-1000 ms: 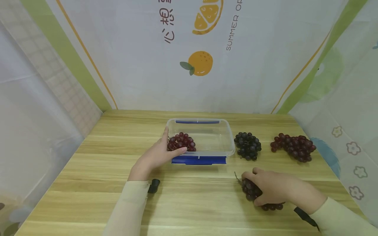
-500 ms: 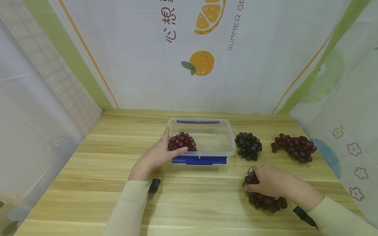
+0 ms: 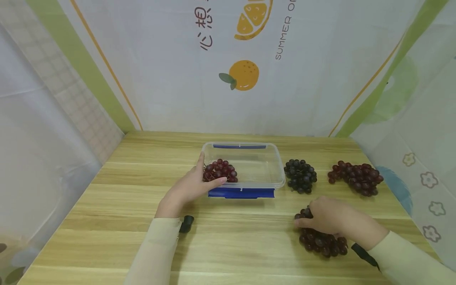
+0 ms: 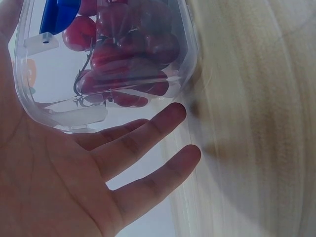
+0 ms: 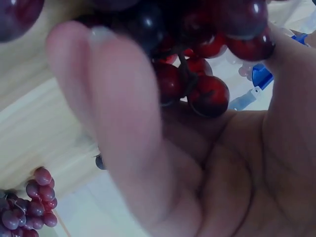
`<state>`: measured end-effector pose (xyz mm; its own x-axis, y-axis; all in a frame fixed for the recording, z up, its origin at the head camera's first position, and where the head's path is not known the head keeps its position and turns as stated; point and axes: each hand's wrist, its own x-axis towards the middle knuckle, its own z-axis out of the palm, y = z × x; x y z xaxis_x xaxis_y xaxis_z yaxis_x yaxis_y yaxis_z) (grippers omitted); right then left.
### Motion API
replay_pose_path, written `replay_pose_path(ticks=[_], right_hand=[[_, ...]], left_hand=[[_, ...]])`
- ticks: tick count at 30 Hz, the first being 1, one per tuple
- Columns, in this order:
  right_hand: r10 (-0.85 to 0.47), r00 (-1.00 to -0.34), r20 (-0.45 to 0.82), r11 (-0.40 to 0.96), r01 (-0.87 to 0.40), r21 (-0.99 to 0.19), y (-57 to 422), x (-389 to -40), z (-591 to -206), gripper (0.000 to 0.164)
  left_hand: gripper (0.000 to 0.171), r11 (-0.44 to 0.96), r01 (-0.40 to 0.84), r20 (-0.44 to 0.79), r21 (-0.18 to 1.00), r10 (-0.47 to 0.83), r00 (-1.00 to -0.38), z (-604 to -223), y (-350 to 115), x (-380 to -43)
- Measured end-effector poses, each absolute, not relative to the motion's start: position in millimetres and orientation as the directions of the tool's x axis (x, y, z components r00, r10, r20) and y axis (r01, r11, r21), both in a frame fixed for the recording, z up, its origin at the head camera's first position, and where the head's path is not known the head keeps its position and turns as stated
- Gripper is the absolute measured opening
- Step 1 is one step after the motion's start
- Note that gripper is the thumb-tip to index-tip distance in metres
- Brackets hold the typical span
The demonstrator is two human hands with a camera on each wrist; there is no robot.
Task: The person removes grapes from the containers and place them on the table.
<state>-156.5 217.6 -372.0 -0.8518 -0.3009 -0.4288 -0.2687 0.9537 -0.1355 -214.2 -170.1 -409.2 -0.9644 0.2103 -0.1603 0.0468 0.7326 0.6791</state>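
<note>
At the box's near-left corner, my left hand [image 3: 188, 185] rests against a clear plastic food box [image 3: 254, 185] with blue clips. Its thumb lies along the near rim; in the left wrist view the lower fingers [image 4: 160, 180] are straight and spread beside the wall. A small bunch of red grapes [image 3: 219, 171] sits in the box's left end. My right hand [image 3: 329, 216] grips a dark red bunch of grapes [image 3: 322, 242] on the near right of the table. In the right wrist view its fingers curl around these grapes [image 5: 210, 94]; the palm side hides part of the bunch.
A black bunch of grapes [image 3: 300, 176] lies just right of the box. Farther right is another red bunch [image 3: 356, 177], near the edge of the wooden table [image 3: 117, 206]. A printed cloth [image 3: 171, 99] hangs behind the table.
My right hand has shifted its hold on the dark red grapes, moving slightly right and away from me. The bunch has turned, and more of it shows below the hand. The left hand stays put.
</note>
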Motion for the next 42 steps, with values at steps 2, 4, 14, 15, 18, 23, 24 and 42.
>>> replay_pose_path(ticks=[2, 4, 14, 15, 18, 23, 24, 42], right_hand=[[-0.277, -0.848, -0.452, 0.960, -0.263, -0.095, 218.1, -156.9, -369.7, 0.062], [-0.259, -0.842, -0.473, 0.963, -0.262, -0.061, 218.8, -156.9, -367.9, 0.065], [-0.232, -0.820, -0.523, 0.965, -0.260, -0.020, 219.3, -160.2, -366.2, 0.068], [-0.236, -0.819, -0.523, 0.964, -0.265, -0.021, 219.4, -160.2, -366.1, 0.068], [-0.248, -0.818, -0.519, 0.961, -0.275, -0.025, 219.3, -159.9, -366.2, 0.068], [-0.276, -0.804, -0.527, 0.954, -0.295, -0.049, 217.7, -160.4, -364.9, 0.069], [-0.279, -0.802, -0.528, 0.953, -0.298, -0.052, 217.2, -160.5, -364.5, 0.068], [-0.338, -0.811, -0.478, 0.931, -0.363, -0.043, 196.2, -196.2, -294.2, 0.071]], left_hand=[[0.132, 0.732, 0.049, -0.158, 0.680, 0.212, -0.964, -409.3, -169.9, -214.4], [0.131, 0.730, 0.053, -0.153, 0.681, 0.212, -0.965, -409.3, -169.8, -214.7], [0.132, 0.747, 0.049, -0.166, 0.663, 0.210, -0.964, -410.3, -169.7, -215.2], [0.132, 0.746, 0.049, -0.165, 0.664, 0.210, -0.964, -410.4, -169.6, -215.3], [0.132, 0.742, 0.048, -0.165, 0.669, 0.211, -0.963, -410.7, -169.5, -215.4], [0.131, 0.741, 0.047, -0.164, 0.670, 0.210, -0.964, -410.9, -169.4, -215.3], [0.131, 0.741, 0.046, -0.165, 0.670, 0.209, -0.964, -410.8, -169.3, -215.3], [0.133, 0.735, 0.047, -0.160, 0.677, 0.209, -0.965, -408.4, -168.3, -214.5]])
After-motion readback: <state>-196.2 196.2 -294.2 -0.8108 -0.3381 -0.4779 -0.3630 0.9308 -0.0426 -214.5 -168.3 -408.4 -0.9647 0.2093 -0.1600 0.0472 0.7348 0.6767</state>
